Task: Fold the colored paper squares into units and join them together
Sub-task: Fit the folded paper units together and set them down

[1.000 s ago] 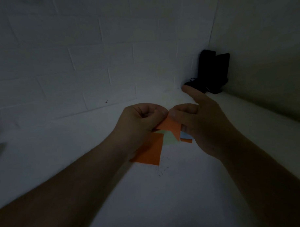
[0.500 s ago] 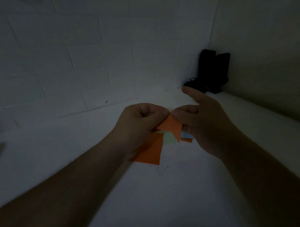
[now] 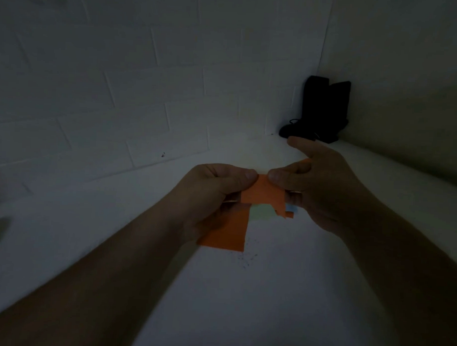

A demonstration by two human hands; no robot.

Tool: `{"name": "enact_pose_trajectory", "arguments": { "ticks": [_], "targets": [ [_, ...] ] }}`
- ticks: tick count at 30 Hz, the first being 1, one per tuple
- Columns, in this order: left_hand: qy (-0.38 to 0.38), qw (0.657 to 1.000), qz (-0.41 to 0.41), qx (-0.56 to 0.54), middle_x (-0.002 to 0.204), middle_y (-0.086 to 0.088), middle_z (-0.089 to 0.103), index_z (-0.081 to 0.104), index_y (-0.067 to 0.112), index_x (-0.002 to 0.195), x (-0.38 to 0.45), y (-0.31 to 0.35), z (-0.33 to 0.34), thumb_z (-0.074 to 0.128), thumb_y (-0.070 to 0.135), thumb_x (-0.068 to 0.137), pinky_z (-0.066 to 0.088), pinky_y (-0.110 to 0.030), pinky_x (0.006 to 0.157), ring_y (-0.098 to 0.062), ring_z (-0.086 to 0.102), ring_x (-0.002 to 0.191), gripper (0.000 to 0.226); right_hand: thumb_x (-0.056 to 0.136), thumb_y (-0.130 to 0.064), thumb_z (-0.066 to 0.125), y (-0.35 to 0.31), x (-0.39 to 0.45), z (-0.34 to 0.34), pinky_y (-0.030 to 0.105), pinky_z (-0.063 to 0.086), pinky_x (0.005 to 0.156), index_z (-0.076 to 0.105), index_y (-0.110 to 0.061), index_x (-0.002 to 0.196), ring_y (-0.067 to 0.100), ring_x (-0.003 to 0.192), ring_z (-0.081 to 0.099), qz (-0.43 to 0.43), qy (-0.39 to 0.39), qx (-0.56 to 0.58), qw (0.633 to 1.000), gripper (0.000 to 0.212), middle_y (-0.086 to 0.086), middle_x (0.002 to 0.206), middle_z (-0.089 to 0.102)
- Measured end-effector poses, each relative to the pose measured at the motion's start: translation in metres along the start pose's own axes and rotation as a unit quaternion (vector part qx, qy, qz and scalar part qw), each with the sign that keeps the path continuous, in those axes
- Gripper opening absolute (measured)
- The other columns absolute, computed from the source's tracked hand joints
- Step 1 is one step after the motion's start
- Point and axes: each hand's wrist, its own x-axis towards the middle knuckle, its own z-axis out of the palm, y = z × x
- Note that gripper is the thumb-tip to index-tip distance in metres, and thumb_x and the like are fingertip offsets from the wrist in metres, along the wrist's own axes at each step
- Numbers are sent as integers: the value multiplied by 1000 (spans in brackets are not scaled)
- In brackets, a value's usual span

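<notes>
Where the white bench (image 3: 269, 303) meets the painted block wall (image 3: 121, 91), a dark object (image 3: 325, 111), black and upright, stands in the far right corner, too dim to identify. It is the only thing near the work, and it sits well behind the hands. No writing or label can be read anywhere in the dim light.

Held above the middle of the bench, a folded orange paper (image 3: 264, 194) is pinched at its top edge by both hands. The left hand (image 3: 216, 188) grips it with thumb and curled fingers at the left end. The right hand (image 3: 317, 186) pinches the right end with its thumb, its index finger lifted and pointing toward the far wall.

Below them, an orange paper square (image 3: 228, 232) lies flat on the bench, partly under the left hand. Just beside it are a pale green paper (image 3: 262, 213), a pale blue paper (image 3: 291, 208) and a sliver of another orange piece, all partly hidden by the held paper.

Small dark specks (image 3: 245, 259) dot the bench just nearer than the orange square. Bare bench stretches toward the near edge between the forearms, and to the left.
</notes>
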Motion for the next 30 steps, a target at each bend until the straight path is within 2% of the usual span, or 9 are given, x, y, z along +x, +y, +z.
{"name": "enact_pose_trajectory", "arguments": {
  "ticks": [5,9,12,16,18,20,24,28,30],
  "targets": [
    [-13,1000,-6,11,103,-21,77,77,-1,102,1,0,-2,69,20,95,64,-36,82,-28,76,94,23,80,1,77,0,0,-1,37,60,69,37,-21,152,25,87,71,12,2,25,1000,85,-3,65,70],
    [-7,1000,12,24,98,-22,76,75,-4,99,1,0,-4,68,22,96,63,-35,80,-28,75,87,26,83,0,75,0,-2,0,38,61,75,32,-25,155,24,89,73,7,-18,25,999,88,5,79,74],
    [-3,999,21,36,93,-20,76,75,-2,98,1,-1,-5,69,23,95,62,-32,75,-24,74,82,26,86,0,71,1,-2,-1,28,57,66,33,-24,154,8,69,69,9,-27,24,999,82,-7,61,68],
    [-5,1000,27,9,104,-18,78,77,2,109,2,-2,-4,75,21,82,63,-31,76,-26,76,94,33,87,-3,72,2,2,-4,26,55,62,39,-23,151,10,64,64,11,0,27,1000,76,-10,50,60],
    [-7,999,33,19,97,-16,78,78,3,104,2,-1,-3,77,17,80,62,-29,73,-22,75,84,28,86,-4,72,2,4,-6,29,55,64,39,-23,151,15,67,62,12,15,31,999,75,-11,50,61],
    [10,998,43,41,84,-12,76,79,4,96,4,-2,-4,77,14,85,63,-32,78,-18,71,75,15,86,-4,72,1,5,-7,33,54,68,40,-23,150,17,68,60,10,26,26,999,74,-10,50,62],
    [32,997,45,52,74,-10,70,81,10,86,6,-4,-4,79,17,86,61,-38,84,-19,66,71,8,85,-3,71,-3,4,-9,33,52,68,42,-23,149,15,64,57,1,28,16,999,74,-8,50,59],
    [37,993,61,91,66,-3,58,80,17,84,5,-3,-6,78,22,88,54,-32,66,-15,54,62,6,68,-11,76,-5,1,-10,35,49,66,39,-21,151,19,63,56,-29,8,32,999,91,-2,56,63],
    [33,992,76,100,60,-2,51,79,15,89,6,-3,-7,75,21,90,43,-31,61,-14,45,57,7,73,-8,75,-3,1,-10,35,47,65,38,-21,152,16,61,55,-34,2,33,999,88,-2,55,62]
  ]
}}
